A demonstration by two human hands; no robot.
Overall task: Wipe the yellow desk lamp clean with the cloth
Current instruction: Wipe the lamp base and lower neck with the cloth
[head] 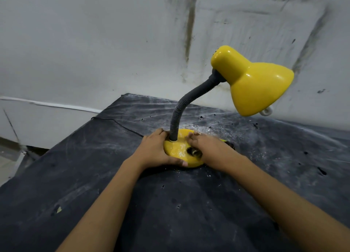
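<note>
A stained white wall point(94, 43) is standing behind a dark, scuffed table point(189, 204) dusted with pale marks. The yellow lamp point(246, 77) is sitting upright near the middle of the table, just in front of you. Its grey ribbed neck point(189, 102) is curving up and to the right, and its shade point(265, 92) is hanging out over the table's far right side. A white bulb point(267, 111) is peeking from under the shade. A thin black cord point(121, 125) is trailing left from behind the base point(176, 150). Your left hand point(153, 151) is gripping the base's left side, with the thumb lying along the front rim and the fingers wrapping round towards the neck. Your right hand point(208, 149) is resting on the base's right side with its fingers bent. You cannot tell whether it is clamping anything, and something dark is showing beneath it.
</note>
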